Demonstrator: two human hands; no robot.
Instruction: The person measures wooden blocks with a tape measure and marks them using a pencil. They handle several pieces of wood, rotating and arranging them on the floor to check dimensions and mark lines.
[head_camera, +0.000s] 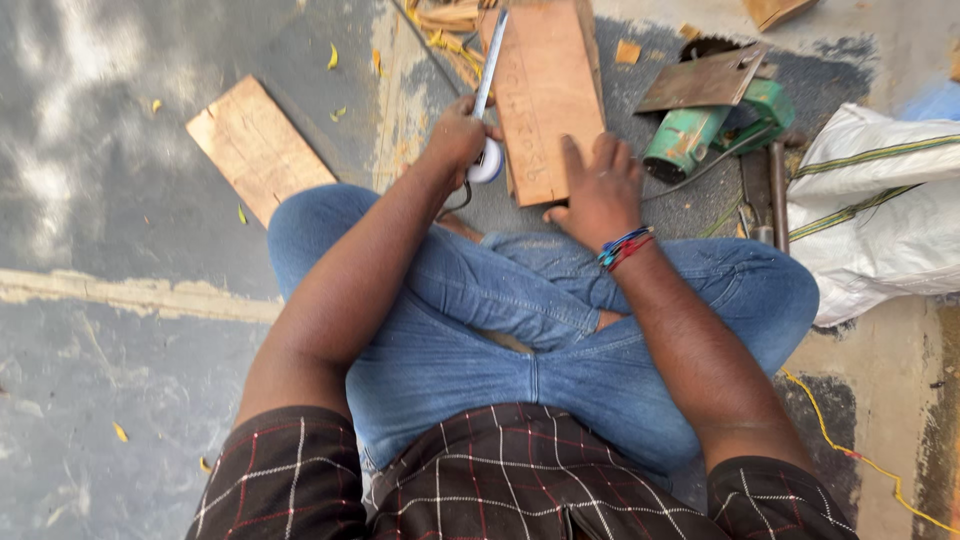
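While the person is seated cross-legged on a concrete floor (120, 180), a tape measure (487, 160) is clasped in the closed grip of the left hand (458, 135). The round white case is held at the fingers, and the metal blade (491, 62) is drawn straight out beyond the grip, away from the body. Just beside that grip, on its right, a rectangular wooden board (545, 95) is laid flat on the floor, and the blade is run along the board's left edge. Handwritten markings are seen on the board's face.

The right hand (598, 190) is spread flat, palm down, with its grip open and nothing clasped; its fingers are pressed on the near end of the board. A band of blue and red threads (624, 247) is worn at that wrist.

Beyond the right hand, further to the right, a green power saw (705, 135) is seen lying on the floor, partly covered by a rusty metal plate (700, 85). Well past it, a white woven sack (880, 220) is seen. To the left of the left grip, well apart, a second wooden plank (258, 148) is laid on the floor. Below both hands, blue jeans (500, 330) and a dark checked shirt (500, 480) are seen. A yellow cord (860, 460) is trailed across the floor at the lower right.
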